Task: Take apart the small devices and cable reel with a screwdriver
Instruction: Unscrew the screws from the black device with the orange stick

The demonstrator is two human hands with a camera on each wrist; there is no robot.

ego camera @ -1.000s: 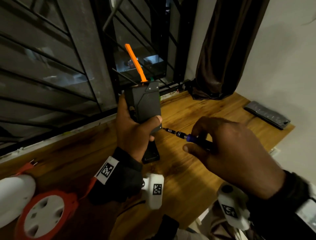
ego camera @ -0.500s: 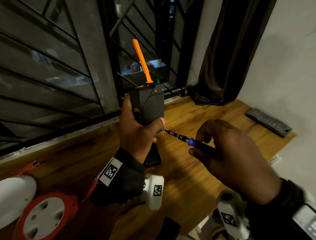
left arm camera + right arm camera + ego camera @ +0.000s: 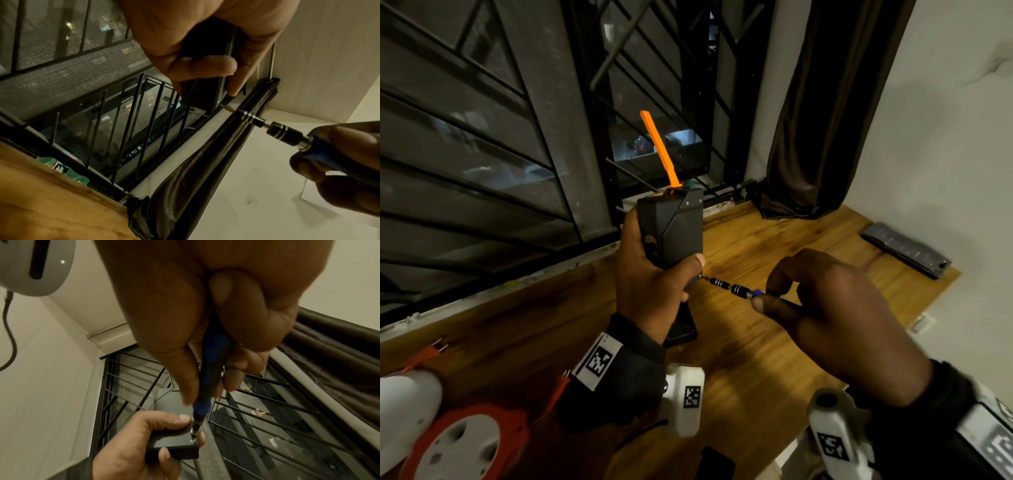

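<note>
My left hand (image 3: 654, 274) grips a black box-shaped device (image 3: 671, 229) upright above the wooden table, thumb across its lower front. An orange pry tool (image 3: 659, 150) sticks up from the device's top. My right hand (image 3: 825, 308) pinches a blue-handled screwdriver (image 3: 736, 289), whose bit meets the device's lower right corner. The left wrist view shows the screwdriver (image 3: 283, 131) tip at the black device (image 3: 203, 91). In the right wrist view the screwdriver (image 3: 207, 386) bit sits on the corner of the device (image 3: 174, 443) held by the left hand (image 3: 144, 443). An orange and white cable reel (image 3: 465, 445) lies at bottom left.
The wooden table (image 3: 774, 359) ends at a barred window (image 3: 517, 137) behind and a white wall at right. A dark curtain (image 3: 825, 102) hangs at the back right. A grey bit case (image 3: 907, 250) lies by the wall. A small black part (image 3: 681, 329) lies under my left wrist.
The hands and the device keep the same pose with the bit at the lower corner; the whole scene has shifted slightly in the head view.
</note>
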